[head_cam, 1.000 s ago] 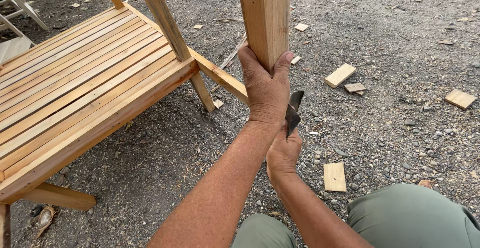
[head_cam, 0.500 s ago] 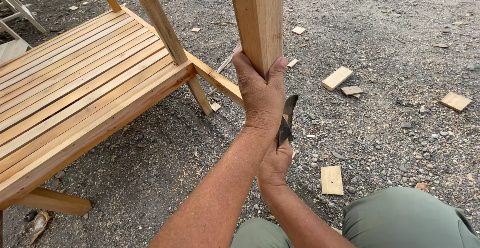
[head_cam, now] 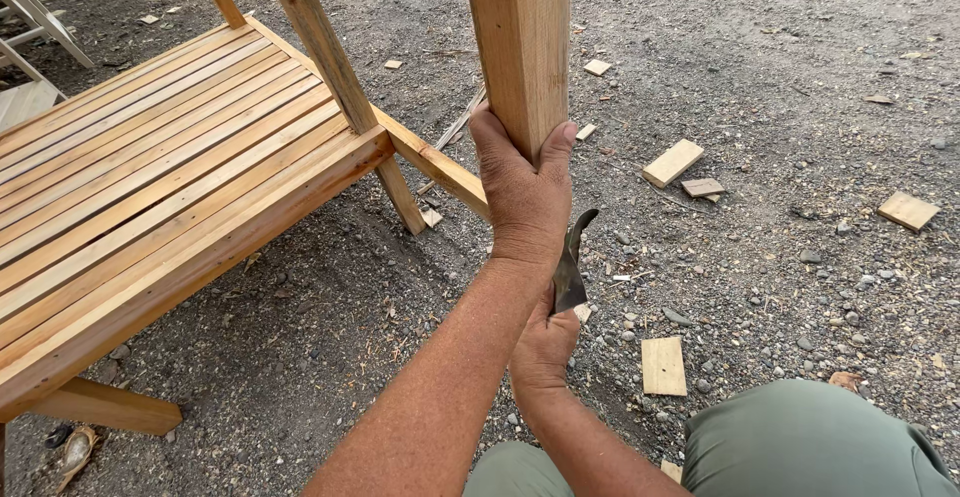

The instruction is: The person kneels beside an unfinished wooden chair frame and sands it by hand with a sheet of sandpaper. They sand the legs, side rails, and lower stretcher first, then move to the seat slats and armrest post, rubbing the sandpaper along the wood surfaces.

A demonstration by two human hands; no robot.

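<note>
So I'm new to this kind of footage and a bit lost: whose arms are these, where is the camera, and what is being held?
The camera sits on a person's head and looks down, so both arms are that person's own; the green trouser knees show at the bottom. The left hand grips the lower end of an upright wooden post. The right hand, partly hidden behind the left forearm, holds a dark curved metal blade that points up toward the post. What kind of tool it is I cannot tell. To the left stands a slatted wooden bench frame. The ground is gravel, strewn with small wood offcuts, one flat piece lying near the knees.
</note>
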